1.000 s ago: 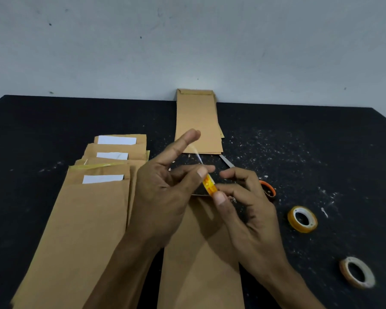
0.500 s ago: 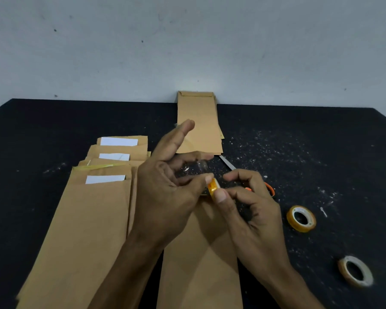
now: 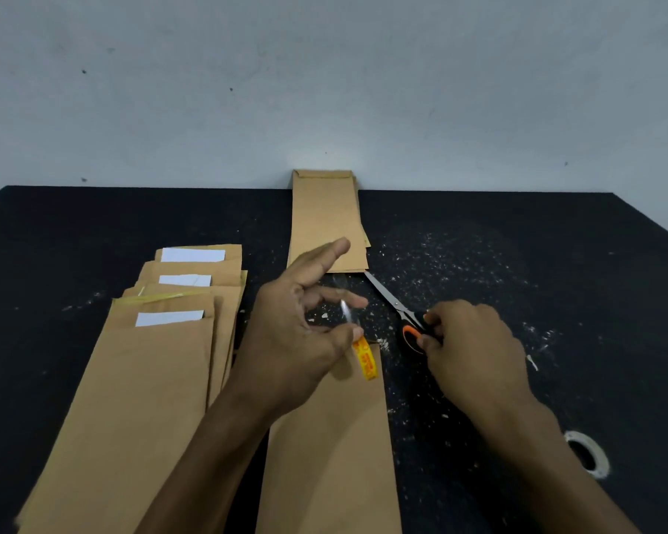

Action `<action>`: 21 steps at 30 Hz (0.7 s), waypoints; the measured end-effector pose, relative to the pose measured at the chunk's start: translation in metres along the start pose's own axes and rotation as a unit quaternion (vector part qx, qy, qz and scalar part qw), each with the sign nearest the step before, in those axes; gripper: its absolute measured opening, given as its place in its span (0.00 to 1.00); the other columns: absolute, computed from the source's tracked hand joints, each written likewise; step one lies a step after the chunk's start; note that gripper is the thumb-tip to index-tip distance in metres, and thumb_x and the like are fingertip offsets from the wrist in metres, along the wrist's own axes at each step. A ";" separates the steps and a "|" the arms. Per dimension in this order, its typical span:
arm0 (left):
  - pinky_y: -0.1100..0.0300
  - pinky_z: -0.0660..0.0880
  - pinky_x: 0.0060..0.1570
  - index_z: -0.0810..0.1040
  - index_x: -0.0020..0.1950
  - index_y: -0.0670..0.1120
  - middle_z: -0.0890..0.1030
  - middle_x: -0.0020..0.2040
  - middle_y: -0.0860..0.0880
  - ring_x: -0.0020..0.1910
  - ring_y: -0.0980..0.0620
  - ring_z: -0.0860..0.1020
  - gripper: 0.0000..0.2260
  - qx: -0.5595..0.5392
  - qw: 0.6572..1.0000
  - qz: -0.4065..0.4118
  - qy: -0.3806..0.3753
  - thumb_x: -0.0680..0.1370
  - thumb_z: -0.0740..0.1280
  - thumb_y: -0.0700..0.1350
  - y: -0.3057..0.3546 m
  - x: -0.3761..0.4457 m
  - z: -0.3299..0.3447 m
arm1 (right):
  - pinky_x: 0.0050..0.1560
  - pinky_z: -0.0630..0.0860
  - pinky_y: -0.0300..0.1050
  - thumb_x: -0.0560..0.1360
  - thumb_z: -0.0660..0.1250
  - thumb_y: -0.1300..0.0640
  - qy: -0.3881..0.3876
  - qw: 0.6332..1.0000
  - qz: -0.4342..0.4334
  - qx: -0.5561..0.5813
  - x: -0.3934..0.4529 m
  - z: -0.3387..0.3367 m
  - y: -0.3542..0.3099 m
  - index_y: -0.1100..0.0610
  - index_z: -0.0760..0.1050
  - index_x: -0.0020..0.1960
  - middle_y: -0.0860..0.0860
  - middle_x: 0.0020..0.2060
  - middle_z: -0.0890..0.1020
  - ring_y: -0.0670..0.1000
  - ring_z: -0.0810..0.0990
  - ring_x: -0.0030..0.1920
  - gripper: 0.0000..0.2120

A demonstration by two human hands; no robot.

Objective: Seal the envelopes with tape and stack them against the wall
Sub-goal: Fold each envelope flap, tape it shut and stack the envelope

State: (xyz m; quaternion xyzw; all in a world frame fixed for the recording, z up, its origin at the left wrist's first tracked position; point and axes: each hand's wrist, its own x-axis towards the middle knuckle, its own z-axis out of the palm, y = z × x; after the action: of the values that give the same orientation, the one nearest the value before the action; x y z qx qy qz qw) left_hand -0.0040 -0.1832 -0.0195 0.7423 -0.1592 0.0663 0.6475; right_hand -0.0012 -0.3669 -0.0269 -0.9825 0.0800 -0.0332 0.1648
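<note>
Fingers of my left hand (image 3: 297, 333) are spread: the forefinger points up toward 1 o'clock, while thumb and a middle finger pinch a strip of clear tape (image 3: 346, 312) that glints between them. From the thumb hangs the small yellow tape roll (image 3: 366, 359), seen edge-on, with red print on its side. My right hand (image 3: 475, 348), at 3 o'clock from the left, curls its fingers around the orange and black handle of the scissors (image 3: 396, 308); the slim steel blades lie closed on the table, pointing to 11 o'clock.

Under the roll lies a long brown paper envelope (image 3: 332, 456), matte and smooth, running toward 6 o'clock. At 9 o'clock I see a fanned pile of envelopes (image 3: 139, 398) with white paper showing at their open mouths. At 12 o'clock a stack of sealed envelopes (image 3: 324, 221) lies with its far end against the wall (image 3: 324, 79), a pale grey, speckled surface. The table (image 3: 517, 244) is black, coarse, dusted with white flecks. At 4 o'clock sits a white tape ring (image 3: 589, 452).
</note>
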 end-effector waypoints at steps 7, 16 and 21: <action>0.64 0.81 0.38 0.68 0.75 0.50 0.68 0.75 0.55 0.53 0.57 0.83 0.39 0.008 1.000 0.000 -0.015 0.69 0.72 0.24 -0.002 0.001 -0.008 | 0.46 0.66 0.49 0.77 0.68 0.51 -0.107 0.989 0.024 -0.104 0.004 -0.026 -0.017 0.53 0.63 0.47 0.49 0.41 0.65 0.53 0.68 0.46 0.14; 0.59 0.83 0.39 0.69 0.74 0.50 0.69 0.73 0.58 0.53 0.57 0.83 0.38 0.005 1.000 -0.007 -0.020 0.69 0.73 0.25 0.000 0.003 -0.013 | 0.39 0.83 0.54 0.72 0.72 0.51 -0.139 0.986 0.058 0.069 0.024 -0.021 0.001 0.56 0.80 0.46 0.56 0.35 0.83 0.58 0.83 0.37 0.09; 0.61 0.82 0.38 0.69 0.75 0.49 0.69 0.74 0.57 0.53 0.57 0.83 0.38 -0.003 1.000 -0.012 -0.025 0.69 0.73 0.25 0.001 0.002 -0.016 | 0.27 0.78 0.45 0.69 0.80 0.57 -0.060 0.955 0.059 0.283 0.022 -0.015 0.006 0.56 0.80 0.42 0.55 0.31 0.85 0.53 0.85 0.31 0.09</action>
State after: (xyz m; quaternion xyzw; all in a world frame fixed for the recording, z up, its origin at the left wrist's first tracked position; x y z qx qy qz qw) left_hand -0.0002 -0.1677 -0.0157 0.7434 -0.1667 0.0395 0.6466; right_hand 0.0181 -0.3803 -0.0141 -0.8892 0.1151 0.0143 0.4425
